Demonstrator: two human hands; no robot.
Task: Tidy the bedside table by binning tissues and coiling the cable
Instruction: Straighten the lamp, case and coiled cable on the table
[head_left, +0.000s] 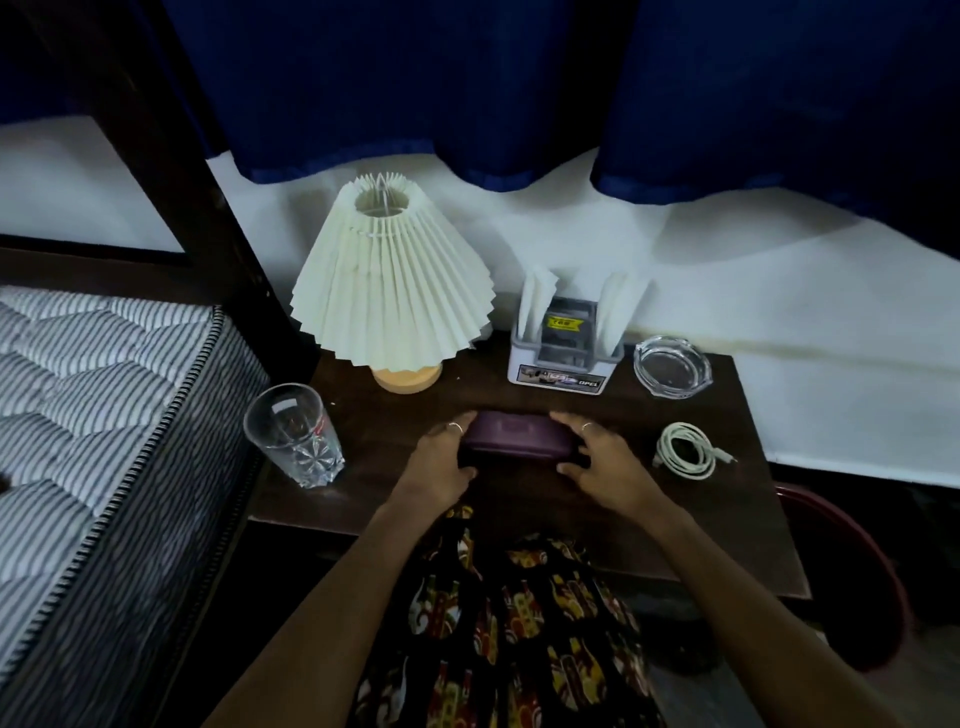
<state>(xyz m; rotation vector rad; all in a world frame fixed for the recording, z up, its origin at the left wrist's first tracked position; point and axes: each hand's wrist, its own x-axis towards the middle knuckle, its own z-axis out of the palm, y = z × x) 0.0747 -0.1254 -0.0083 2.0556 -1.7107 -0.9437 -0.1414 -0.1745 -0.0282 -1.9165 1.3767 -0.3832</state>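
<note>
Squaring the purple case (511, 440) on the bedside table (748, 499), I hold its ends with my left hand (441, 457) and right hand (602, 460), keeping it flat and clear of the coiled white cable (685, 457) lying just right.

The bench (727, 499) is dark brown wood. At its middle lies a purple case (514, 435). At three o'clock from the case sits a white cable (684, 457); at eleven o'clock a lamp (392, 280) with a cream pleated shade and pale orange base; at one o'clock a white and grey holder (563, 364) with a yellow label. The curtain (519, 88) is deep blue, the mattress (93, 395) striped white and dark, the bin (857, 566) dark red.
</note>
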